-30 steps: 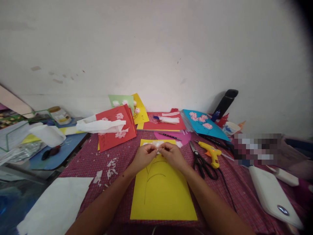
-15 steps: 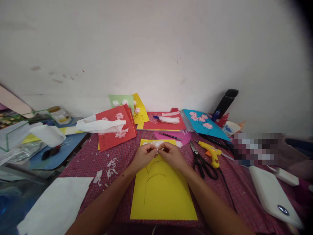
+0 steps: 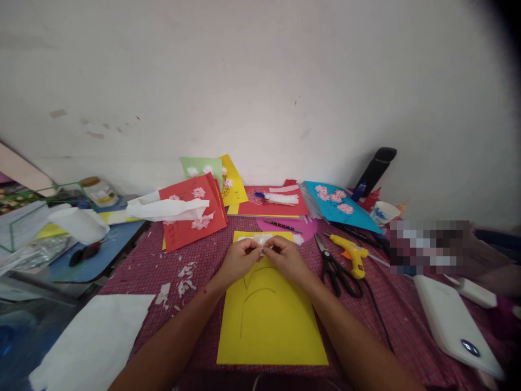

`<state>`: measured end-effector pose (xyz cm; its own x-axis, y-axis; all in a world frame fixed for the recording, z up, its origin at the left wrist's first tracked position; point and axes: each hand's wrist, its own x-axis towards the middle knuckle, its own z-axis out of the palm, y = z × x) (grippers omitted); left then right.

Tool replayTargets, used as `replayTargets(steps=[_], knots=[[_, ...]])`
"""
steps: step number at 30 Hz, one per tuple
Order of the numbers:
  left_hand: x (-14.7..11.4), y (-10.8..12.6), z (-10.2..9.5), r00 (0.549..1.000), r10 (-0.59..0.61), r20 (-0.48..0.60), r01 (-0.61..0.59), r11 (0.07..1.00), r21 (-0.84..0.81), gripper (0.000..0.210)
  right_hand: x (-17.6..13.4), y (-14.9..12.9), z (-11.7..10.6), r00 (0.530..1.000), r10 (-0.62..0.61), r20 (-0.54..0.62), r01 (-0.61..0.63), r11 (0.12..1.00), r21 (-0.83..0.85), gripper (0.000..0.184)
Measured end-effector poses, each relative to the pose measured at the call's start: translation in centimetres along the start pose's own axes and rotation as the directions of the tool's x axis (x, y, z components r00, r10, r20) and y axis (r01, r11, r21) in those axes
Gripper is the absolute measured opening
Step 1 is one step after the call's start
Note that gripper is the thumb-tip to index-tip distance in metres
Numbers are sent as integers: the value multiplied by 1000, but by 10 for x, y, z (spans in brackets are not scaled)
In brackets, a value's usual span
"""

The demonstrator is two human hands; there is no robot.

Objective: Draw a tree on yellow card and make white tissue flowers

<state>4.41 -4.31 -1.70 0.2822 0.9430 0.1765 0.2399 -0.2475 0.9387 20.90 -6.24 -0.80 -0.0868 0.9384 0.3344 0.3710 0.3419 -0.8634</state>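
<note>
My left hand (image 3: 243, 260) and my right hand (image 3: 287, 260) meet above the top part of a yellow sheet (image 3: 277, 326). Both are closed, fingertips pinching a small piece of white tissue paper (image 3: 262, 247) between them. Curved pencil-like lines run over the yellow sheet below the fingers. More white tissue lies behind my hands at the sheet's top edge, partly hidden by them. To the right of the sheet are black-handled scissors (image 3: 336, 271) and a yellow glue gun (image 3: 352, 254) with its cord trailing toward me.
Red cards with pink-and-white paper flowers (image 3: 191, 239) lean at left, a blue flower card (image 3: 345, 209) at right. White paper (image 3: 97, 336) lies front left, torn scraps (image 3: 185, 285) beside it. A white power bank-like device (image 3: 456, 323) sits right. A wall (image 3: 260, 98) closes the back.
Almost nothing differs. Both hands keep the same pinch at the same place; only the camera view has shifted very slightly.
</note>
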Motion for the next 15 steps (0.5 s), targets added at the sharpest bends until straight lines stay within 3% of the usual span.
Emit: replayTargets(steps=[9, 15], knots=[[1, 0, -1, 1000, 5, -11, -5, 1000, 7, 14, 2, -2, 0, 997, 62, 45, -66, 993, 97, 9], [0, 6, -3, 987, 159, -8, -156, 978, 138, 14, 1, -4, -3, 994, 101, 52, -105, 991, 79, 19]])
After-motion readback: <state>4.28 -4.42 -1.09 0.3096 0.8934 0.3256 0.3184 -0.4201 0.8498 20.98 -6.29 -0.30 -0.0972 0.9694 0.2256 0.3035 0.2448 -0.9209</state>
